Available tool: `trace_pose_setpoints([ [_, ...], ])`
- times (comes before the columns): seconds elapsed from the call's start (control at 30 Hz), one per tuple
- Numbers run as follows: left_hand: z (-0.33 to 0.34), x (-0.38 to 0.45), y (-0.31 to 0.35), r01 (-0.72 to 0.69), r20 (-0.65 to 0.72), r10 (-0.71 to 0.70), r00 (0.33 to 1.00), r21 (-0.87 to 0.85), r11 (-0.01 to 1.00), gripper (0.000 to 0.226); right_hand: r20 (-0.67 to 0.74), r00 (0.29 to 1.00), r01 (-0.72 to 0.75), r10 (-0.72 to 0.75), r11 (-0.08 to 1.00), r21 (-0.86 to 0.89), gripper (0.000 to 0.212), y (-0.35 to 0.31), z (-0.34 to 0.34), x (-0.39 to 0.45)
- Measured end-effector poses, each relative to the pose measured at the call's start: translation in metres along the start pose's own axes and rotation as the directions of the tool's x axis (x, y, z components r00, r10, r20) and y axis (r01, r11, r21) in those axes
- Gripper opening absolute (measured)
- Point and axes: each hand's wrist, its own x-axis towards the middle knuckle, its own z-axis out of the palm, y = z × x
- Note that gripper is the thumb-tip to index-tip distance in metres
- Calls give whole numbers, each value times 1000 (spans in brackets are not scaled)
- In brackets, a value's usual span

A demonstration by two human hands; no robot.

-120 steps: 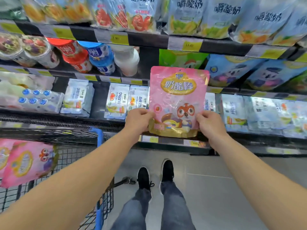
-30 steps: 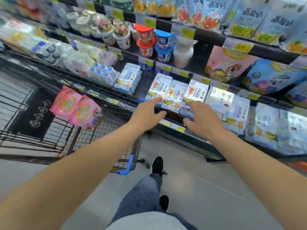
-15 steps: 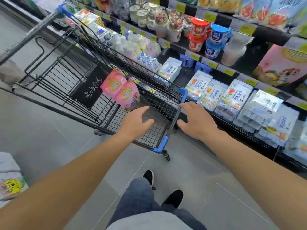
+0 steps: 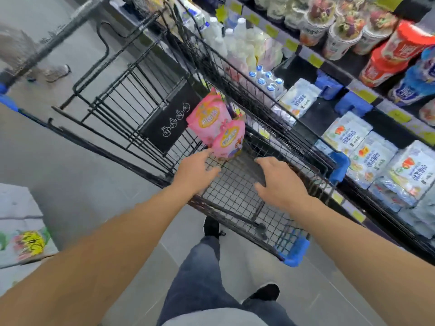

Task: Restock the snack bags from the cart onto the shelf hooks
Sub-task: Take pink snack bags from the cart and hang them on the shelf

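Note:
Two pink snack bags stand in the black wire cart [image 4: 131, 90], leaning against its far wall: a rear bag [image 4: 207, 118] and a front bag [image 4: 229, 140] overlapping it. My left hand [image 4: 197, 171] reaches over the cart's rim with fingers spread, its fingertips just short of the front bag's lower edge. Over the cart's mesh floor, to the right of the bags, hovers my right hand [image 4: 277, 180], fingers relaxed and holding nothing. The shelf hooks are out of view.
The chilled shelf unit [image 4: 348, 74] runs along the cart's right side, packed with bottles, yoghurt cups and white multipacks. The cart has blue corner bumpers [image 4: 295, 251]. A cardboard box [image 4: 21, 222] sits on the floor at left. My legs and shoes stand behind the cart.
The pink bag I held up to the shelf is out of my hands. I have turned left toward the cart, and both empty hands have moved over its basket toward the two bags.

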Motion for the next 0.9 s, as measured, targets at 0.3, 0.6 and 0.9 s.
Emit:
trace_pose_setpoints([
  [0.3, -32, 109, -61, 12, 67, -8, 998, -57, 998, 58, 111, 994, 44, -24, 983, -176, 61, -45, 16, 155],
  [0.6, -5, 158, -99, 7, 220, -3, 975, -17, 1000, 62, 173, 985, 93, -12, 882, -463, 54, -32, 48, 260],
  [0.9, 9, 158, -99, 47, 321, -20, 947, -77, 996, 69, 92, 995, 76, -49, 946, -315, 11, -31, 48, 252],
])
